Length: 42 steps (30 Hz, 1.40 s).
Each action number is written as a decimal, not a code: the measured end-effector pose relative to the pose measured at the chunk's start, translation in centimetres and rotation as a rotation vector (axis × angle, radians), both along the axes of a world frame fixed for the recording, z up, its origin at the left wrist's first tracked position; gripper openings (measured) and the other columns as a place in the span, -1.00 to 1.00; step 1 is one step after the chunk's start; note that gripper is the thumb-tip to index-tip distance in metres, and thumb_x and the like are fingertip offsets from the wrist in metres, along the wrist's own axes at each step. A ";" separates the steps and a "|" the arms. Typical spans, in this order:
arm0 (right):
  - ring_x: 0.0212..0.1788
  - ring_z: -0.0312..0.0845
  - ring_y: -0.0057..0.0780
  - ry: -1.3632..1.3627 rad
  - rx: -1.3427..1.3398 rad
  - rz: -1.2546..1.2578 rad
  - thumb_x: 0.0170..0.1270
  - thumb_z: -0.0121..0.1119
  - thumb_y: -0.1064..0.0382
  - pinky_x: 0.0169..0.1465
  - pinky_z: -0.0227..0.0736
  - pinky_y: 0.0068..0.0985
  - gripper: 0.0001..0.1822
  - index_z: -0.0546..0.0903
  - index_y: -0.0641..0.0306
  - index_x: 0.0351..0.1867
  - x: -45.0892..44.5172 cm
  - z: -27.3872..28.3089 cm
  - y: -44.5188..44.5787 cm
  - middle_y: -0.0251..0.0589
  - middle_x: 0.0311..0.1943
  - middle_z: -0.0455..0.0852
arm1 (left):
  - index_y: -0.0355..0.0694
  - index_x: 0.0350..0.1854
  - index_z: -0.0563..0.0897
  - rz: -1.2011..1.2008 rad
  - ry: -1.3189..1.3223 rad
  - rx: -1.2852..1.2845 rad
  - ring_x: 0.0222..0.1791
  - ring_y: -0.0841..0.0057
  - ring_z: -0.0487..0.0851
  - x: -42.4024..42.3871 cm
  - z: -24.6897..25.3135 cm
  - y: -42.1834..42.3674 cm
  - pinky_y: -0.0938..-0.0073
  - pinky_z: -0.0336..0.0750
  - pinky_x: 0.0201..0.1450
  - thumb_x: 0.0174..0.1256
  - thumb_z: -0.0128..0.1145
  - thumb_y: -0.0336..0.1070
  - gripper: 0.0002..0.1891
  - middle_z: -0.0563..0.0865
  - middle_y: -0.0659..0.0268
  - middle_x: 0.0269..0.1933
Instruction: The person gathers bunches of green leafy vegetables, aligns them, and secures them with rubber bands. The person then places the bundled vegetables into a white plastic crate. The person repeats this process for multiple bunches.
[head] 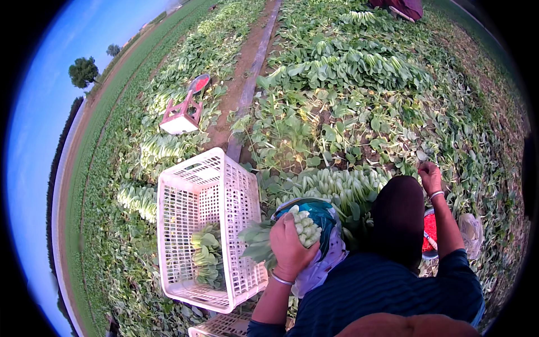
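My left hand [291, 249] grips a bunch of bok choy [306, 227], its pale stem ends turned right and its leaves pointing left. The bunch is over a cloth-covered knee, close to a white plastic crate [241, 202]. More bok choy bunches [207, 255] lie inside that crate. Beyond my dark-clad knee, my right hand [430, 179] is raised with its fingers drawn together. A speck of red shows at the fingertips, too small to make out. Below this hand, partly hidden by the forearm, a bowl of small red pieces [429, 231] holds a pale-handled tool [430, 240].
Cut bok choy [337, 185] lies in a row before me, with another row [353, 69] farther off. A small stool [181, 118] and a second bowl [199, 83] stand at left. A dark strip [254, 71] runs along the soil. Another person [400, 6] is partly visible at the top.
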State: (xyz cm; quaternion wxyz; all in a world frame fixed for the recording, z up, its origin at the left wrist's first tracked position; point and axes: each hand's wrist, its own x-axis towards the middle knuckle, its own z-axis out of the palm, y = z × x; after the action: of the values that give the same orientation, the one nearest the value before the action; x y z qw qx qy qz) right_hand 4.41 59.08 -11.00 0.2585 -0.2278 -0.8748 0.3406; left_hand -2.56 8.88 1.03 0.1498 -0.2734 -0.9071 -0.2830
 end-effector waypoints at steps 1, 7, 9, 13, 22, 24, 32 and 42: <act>-0.37 0.56 -0.49 0.034 -0.103 0.048 0.04 0.19 0.55 -0.22 0.46 -0.51 -0.92 0.63 0.33 -0.45 -2.5 2.2 -1.0 -0.23 -0.44 0.64 | -0.47 0.29 0.36 -0.012 0.000 0.026 0.02 -0.05 0.53 -0.1 0.1 0.2 0.05 0.43 0.10 -0.27 0.55 -0.12 -0.01 0.57 -0.10 0.06; -0.27 0.48 -0.58 0.137 -0.159 0.726 0.19 0.17 0.61 -0.12 0.41 -0.59 -0.86 0.62 0.34 -0.29 -11.1 18.0 -19.1 -0.34 -0.36 0.57 | -0.46 0.36 0.30 -0.037 0.034 0.073 0.12 -0.04 0.52 0.1 0.3 0.1 0.05 0.41 0.16 -0.35 0.54 -0.26 0.06 0.52 -0.09 0.15; -0.26 0.47 -0.56 0.136 -0.192 0.891 0.17 0.19 0.62 -0.11 0.40 -0.58 -0.85 0.61 0.35 -0.29 -11.9 19.2 -26.1 -0.33 -0.37 0.56 | -0.46 0.35 0.30 -0.015 0.035 0.076 0.11 -0.04 0.52 0.4 0.4 -0.1 0.04 0.41 0.16 -0.36 0.54 -0.25 0.06 0.51 -0.09 0.16; -0.30 0.52 -0.43 0.116 -0.227 1.157 0.12 0.16 0.65 -0.18 0.42 -0.54 -0.83 0.64 0.37 -0.31 -13.4 17.0 -33.4 -0.25 -0.36 0.58 | -0.44 0.35 0.29 -0.008 0.025 0.104 0.08 -0.03 0.51 0.3 0.5 -0.3 0.06 0.40 0.14 -0.39 0.54 -0.23 0.07 0.49 -0.08 0.14; -0.32 0.48 -0.36 -0.004 -0.304 1.217 0.10 0.15 0.66 -0.24 0.38 -0.49 -0.80 0.67 0.35 -0.31 -13.4 15.2 -34.4 -0.20 -0.37 0.57 | -0.42 0.34 0.30 0.013 0.006 0.107 0.07 -0.03 0.51 0.3 0.6 -0.6 0.06 0.40 0.14 -0.39 0.53 -0.25 0.06 0.49 -0.08 0.13; -0.33 0.49 -0.33 0.014 -0.317 1.216 0.10 0.13 0.66 -0.24 0.39 -0.48 -0.79 0.66 0.36 -0.30 -13.2 15.8 -34.3 -0.18 -0.37 0.56 | -0.42 0.34 0.30 0.005 0.050 0.115 0.08 -0.04 0.51 0.0 0.3 -0.4 0.04 0.41 0.14 -0.39 0.53 -0.25 0.06 0.49 -0.08 0.13; -0.36 0.48 -0.36 0.141 -0.371 1.027 0.10 0.08 0.65 -0.29 0.37 -0.50 -0.75 0.67 0.39 -0.24 -10.2 15.7 -33.2 -0.18 -0.38 0.53 | -0.41 0.29 0.36 -0.043 0.019 0.022 0.09 -0.05 0.52 0.0 0.7 0.4 0.03 0.43 0.11 -0.43 0.55 -0.25 0.03 0.50 -0.10 0.16; -0.33 0.47 -0.43 0.174 -0.653 0.941 -0.05 0.08 0.67 -0.28 0.35 -0.52 -0.76 0.67 0.29 -0.46 -8.0 14.9 -33.0 -0.26 -0.41 0.51 | -0.40 0.20 0.45 -0.074 0.111 -0.099 0.07 -0.05 0.53 0.2 0.6 1.4 0.03 0.43 0.10 -0.26 0.50 -0.19 -0.15 0.52 -0.10 0.16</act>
State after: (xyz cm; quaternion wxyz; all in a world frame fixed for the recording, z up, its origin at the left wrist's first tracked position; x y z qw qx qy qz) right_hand -3.57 26.10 3.93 0.0664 0.1464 -0.7071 0.6886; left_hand -2.36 10.30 1.65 0.1757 -0.3290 -0.8996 -0.2274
